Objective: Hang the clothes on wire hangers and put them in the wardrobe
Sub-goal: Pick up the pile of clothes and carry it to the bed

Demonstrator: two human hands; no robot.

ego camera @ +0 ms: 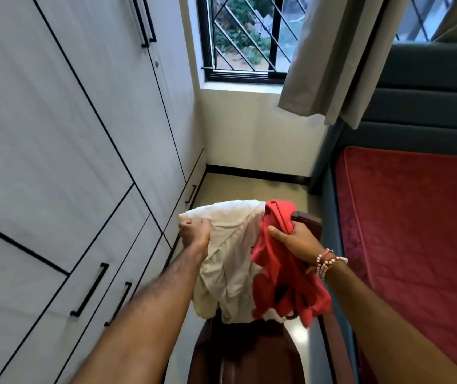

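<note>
**White cloth (230, 253) on the left, red cloth (277, 275) on the right, both over the chair (308, 219)**

Both clothes hang draped over the chair's back rail, straight ahead of the person and a little below. They lie side by side and touch down the middle. The left hand (194, 231) grips the white cloth near its upper left edge, fingers curled into a bunched fold. The right hand (293, 239) grips the red cloth near its top, thumb across the front and fingers wrapped behind it.

Each cloth has its long axis running from the rail back toward the person. The lower ends fall crumpled over the seat.

The wardrobe (69, 134) stands to the left and runs along the wall away from the person. Every door and drawer in view is closed. The left hand and the white cloth are nearer to it; the red cloth and the right hand are on the far side, next to the bed (415, 231). No hanger shows anywhere in view.

The task looks to be at its start, with a cloth about to come off the chair. Since the two touch where they meet, lifting one may drag the other along. Whichever is taken has to go leftward, and one hand must be freed to open a door and fetch a hanger.
</note>
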